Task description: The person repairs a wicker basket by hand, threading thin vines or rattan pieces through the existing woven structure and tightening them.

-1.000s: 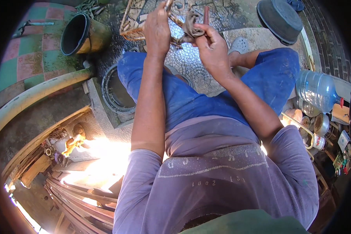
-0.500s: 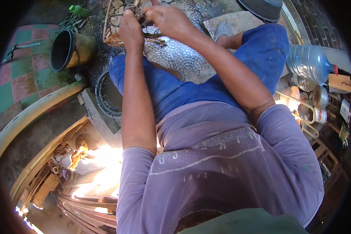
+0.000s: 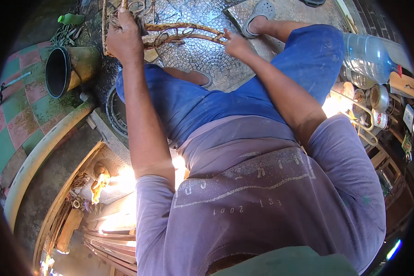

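Observation:
My left hand [image 3: 126,41] is closed on a rusty, light-brown frame [image 3: 184,26] with curved bars and thin loops, at the top of the view. Some grey-brown material [image 3: 142,28], too small to identify, lies against that hand. Farther right, my right hand [image 3: 238,46] has its fingers closed on the end of the frame’s curved bars. The frame is held above a wet, pebble-patterned floor [image 3: 202,60], between my bent legs and over my sandaled feet.
A dark-rimmed bucket [image 3: 83,69] and a long pale pipe [image 3: 41,156] are on the left, a round tub [image 3: 112,122] beside my left knee. A large blue water bottle [image 3: 365,53] lies at the right. Pots, wood planks [image 3: 106,244] and clutter surround me.
My left hand has moved left with the frame. My right hand has left the grey bundle beside it and moved right and down onto the curved bars, which now show stretched out between both hands.

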The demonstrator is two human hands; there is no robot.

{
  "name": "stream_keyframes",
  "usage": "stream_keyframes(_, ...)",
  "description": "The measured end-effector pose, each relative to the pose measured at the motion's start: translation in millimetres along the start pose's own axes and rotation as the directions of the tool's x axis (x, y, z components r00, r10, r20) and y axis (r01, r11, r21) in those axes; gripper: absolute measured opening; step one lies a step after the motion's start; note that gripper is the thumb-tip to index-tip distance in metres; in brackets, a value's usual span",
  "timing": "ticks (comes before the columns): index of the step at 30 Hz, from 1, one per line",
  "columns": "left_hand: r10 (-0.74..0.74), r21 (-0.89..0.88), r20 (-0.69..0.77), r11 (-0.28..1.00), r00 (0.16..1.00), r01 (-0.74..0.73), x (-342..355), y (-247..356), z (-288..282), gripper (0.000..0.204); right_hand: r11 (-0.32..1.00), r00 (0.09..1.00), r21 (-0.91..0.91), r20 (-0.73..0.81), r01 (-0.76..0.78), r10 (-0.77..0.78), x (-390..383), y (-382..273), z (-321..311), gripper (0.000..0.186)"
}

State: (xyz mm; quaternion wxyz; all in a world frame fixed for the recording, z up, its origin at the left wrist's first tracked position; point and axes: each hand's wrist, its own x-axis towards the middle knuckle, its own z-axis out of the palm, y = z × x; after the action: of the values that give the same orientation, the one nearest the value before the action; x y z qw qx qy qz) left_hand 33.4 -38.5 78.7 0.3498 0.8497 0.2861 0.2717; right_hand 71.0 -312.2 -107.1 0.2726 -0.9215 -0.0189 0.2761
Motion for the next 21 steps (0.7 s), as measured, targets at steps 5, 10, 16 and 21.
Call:
stream_keyframes(5,-0.039,0.055,-0.047,0.998,0.998,0.042,-5.3,2.1,1.6,0.056,0.985,0.996,-0.15,-0.027,0.081,-0.085,-50.9,-48.7,18.5,0.069)
stream_keyframes(10,0.021,0.164,-0.13,0.987,0.991,0.0,-7.9,4.8,20.4,0.055,0.982,0.998,-0.181,-0.013,0.057,-0.06,-45.4,-27.5,19.4,0.072)
stream_keyframes(16,-0.009,0.16,-0.137,0.987,0.991,0.031,-11.8,5.0,26.2,0.056,0.993,0.998,-0.111,-0.06,-0.033,0.026,-43.8,-37.4,9.3,0.074)
stream_keyframes(21,-0.021,0.064,-0.145,0.998,0.989,0.03,-9.8,16.1,17.7,0.051,0.979,0.99,-0.145,-0.028,-0.14,0.138,-29.2,-21.4,16.8,0.072)
